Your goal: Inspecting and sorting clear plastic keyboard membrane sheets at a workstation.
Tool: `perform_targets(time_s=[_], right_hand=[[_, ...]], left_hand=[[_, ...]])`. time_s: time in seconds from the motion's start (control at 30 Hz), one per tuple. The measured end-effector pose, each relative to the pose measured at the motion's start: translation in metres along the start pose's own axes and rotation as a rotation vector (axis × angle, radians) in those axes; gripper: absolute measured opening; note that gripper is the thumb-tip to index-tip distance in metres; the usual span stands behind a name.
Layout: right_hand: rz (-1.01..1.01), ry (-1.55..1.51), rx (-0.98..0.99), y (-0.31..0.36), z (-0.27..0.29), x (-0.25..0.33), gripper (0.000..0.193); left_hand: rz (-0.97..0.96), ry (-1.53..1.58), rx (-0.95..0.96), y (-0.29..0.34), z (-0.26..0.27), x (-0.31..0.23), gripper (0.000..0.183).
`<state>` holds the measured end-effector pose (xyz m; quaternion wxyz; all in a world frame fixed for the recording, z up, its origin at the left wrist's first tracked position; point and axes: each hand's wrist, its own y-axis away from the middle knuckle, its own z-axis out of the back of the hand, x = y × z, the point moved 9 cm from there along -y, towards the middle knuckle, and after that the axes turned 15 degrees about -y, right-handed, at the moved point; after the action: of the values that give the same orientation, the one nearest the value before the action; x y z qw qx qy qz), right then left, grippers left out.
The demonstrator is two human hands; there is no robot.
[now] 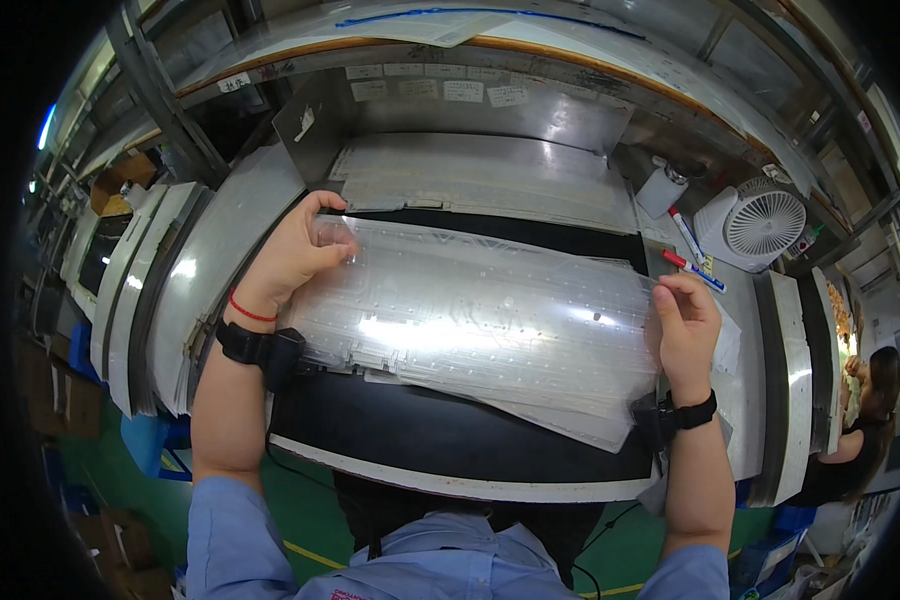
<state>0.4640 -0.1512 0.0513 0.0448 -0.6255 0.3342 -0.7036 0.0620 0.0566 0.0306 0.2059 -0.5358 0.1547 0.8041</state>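
Two hands hold a big see-through sheet (pixel 490 290)

On the far left there are brown boxes (pixel 70 400). Next to them, low down, is a blue bin (pixel 150 445). Then comes a stack of long, flat metal plates (pixel 232 235), leaning beside the table.

The left hand (pixel 305 245) is next. Its thumb and fingers are bent in on the left end of the sheet, with only a small gap, and the sheet is between them. A red string (pixel 253 308) and a black band (pixel 245 343) go around that wrist.

The sheet is in the middle, stretched from one hand to the other. It lies over a pile of thin, shiny pieces (pixel 375 358), and you can see them through it. I can't tell if it touches them. Under the pile is a black mat (pixel 370 412).

The right hand (pixel 688 325) has the other end pinched between its thumb and pointer finger, with hardly any gap. That wrist has a dark band (pixel 692 412) too.

Behind the right hand are a white bottle (pixel 660 190), some markers (pixel 686 236) and a small white fan (pixel 760 228). At the far right, another person (pixel 860 450) is there.
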Motion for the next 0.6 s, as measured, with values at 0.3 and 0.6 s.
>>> perform_targets(time_s=[0.3, 0.6], right_hand=[[-0.016, 0.021, 0.008, 0.0002, -0.0014, -0.0007, 0.012], [-0.027, 0.012, -0.003, 0.0, -0.0004, -0.0021, 0.013]], left_hand=[[0.006, -0.02, -0.027, -0.0014, 0.0003, 0.0006, 0.054], [-0.007, 0.047, -0.026, -0.0041, 0.0007, 0.0051, 0.054]])
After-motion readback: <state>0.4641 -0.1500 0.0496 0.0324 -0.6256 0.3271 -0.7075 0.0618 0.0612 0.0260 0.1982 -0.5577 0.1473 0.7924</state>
